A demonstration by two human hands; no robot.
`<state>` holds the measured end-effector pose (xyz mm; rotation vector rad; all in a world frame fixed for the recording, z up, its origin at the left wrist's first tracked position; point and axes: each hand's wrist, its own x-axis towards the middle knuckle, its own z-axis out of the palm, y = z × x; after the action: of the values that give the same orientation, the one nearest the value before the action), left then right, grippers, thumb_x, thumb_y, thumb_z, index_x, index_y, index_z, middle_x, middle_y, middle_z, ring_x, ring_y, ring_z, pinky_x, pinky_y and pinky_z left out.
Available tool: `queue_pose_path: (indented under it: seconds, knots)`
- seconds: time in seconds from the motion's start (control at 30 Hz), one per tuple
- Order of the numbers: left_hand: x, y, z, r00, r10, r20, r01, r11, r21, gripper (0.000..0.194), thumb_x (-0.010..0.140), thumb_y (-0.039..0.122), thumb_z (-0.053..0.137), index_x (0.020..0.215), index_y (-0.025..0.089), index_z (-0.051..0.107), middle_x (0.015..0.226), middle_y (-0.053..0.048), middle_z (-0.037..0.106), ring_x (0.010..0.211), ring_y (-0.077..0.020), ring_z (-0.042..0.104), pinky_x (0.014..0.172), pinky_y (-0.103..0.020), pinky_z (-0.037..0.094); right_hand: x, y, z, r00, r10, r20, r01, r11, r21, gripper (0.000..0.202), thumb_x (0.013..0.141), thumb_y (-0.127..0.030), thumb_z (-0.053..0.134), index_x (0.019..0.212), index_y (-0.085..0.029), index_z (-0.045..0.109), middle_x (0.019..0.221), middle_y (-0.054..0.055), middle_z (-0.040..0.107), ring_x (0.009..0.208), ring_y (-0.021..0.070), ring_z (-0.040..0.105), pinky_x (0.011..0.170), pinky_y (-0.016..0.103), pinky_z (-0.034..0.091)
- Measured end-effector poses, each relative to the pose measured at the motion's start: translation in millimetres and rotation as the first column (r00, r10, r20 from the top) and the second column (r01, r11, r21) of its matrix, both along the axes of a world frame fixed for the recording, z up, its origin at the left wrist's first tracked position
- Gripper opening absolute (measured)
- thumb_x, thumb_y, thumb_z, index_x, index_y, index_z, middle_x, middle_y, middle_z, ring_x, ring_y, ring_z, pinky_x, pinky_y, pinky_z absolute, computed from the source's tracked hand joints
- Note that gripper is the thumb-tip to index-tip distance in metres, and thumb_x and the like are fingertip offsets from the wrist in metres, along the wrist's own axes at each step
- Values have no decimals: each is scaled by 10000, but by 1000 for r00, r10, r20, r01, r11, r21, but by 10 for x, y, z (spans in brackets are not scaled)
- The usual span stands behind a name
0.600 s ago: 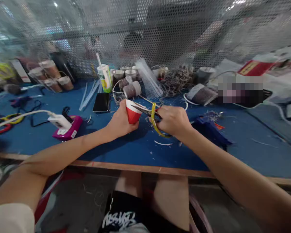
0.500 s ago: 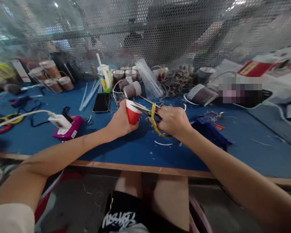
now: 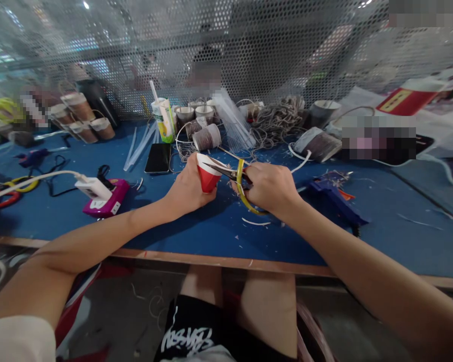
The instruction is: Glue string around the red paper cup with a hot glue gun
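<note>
My left hand (image 3: 191, 186) is wrapped round a red paper cup (image 3: 208, 181), tilted so its white inside shows. My right hand (image 3: 274, 186) grips scissors with yellow handles (image 3: 242, 193), the blades pointing left at the cup's rim. A thin white strip hangs beside the right hand. Just behind the cup lies a twine-wrapped cup (image 3: 207, 137) on its side. A curved white paper scrap (image 3: 255, 221) rests on the blue table (image 3: 211, 241) in front of the hands.
A blue glue gun (image 3: 335, 198) lies right of my right hand. To the left are a phone (image 3: 158, 158) and a purple power socket (image 3: 107, 197) with a white plug. Tangled twine (image 3: 281, 120), clear glue sticks (image 3: 234, 123) and a drink cup (image 3: 162, 120) stand along the mesh.
A white strip now sticks out behind my right hand, where it was lower before. Both hands keep their hold on the cup and scissors. The view has shifted slightly.
</note>
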<state>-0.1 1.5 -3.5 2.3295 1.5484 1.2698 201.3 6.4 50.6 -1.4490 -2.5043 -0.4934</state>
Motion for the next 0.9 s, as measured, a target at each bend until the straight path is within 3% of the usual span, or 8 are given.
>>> queue_pose_path:
  seconds: [0.37, 0.53, 0.73, 0.9]
  knots:
    - [-33, 21, -1, 999, -14, -50, 16, 999, 29, 749, 703, 276, 707, 1290, 152, 258, 1175, -162, 580, 1114, -310, 641, 941, -468, 552, 28, 32, -14, 999, 28, -16, -27, 999, 22, 350, 862, -373, 483, 835, -123, 725, 742, 113, 668, 669, 200, 571, 576, 300, 248]
    - [9, -31, 22, 996, 54, -72, -51, 998, 49, 799, 707, 266, 699, 1342, 125, 234, 1276, -211, 541, 1247, -338, 579, 1012, -483, 527, 27, 14, 2, 999, 32, -26, -31, 999, 26, 402, 889, -419, 457, 838, -120, 720, 758, 122, 670, 699, 210, 585, 573, 297, 250]
    - [-5, -39, 43, 992, 77, -96, -71, 995, 69, 737, 719, 300, 716, 1311, 120, 316, 1268, -198, 549, 1221, -328, 593, 1030, -489, 520, 24, 23, -12, 1000, 16, -15, -16, 1000, -9, 344, 848, -358, 478, 843, -118, 725, 739, 117, 656, 656, 193, 539, 575, 299, 248]
    - [-18, -7, 28, 999, 19, -49, -17, 999, 50, 826, 688, 392, 758, 1338, 132, 320, 1337, -209, 527, 1281, -347, 548, 1099, -511, 458, 32, 57, -16, 999, 30, -23, -30, 1000, 0, 335, 808, -345, 497, 845, -106, 729, 729, 117, 654, 648, 192, 531, 570, 300, 236]
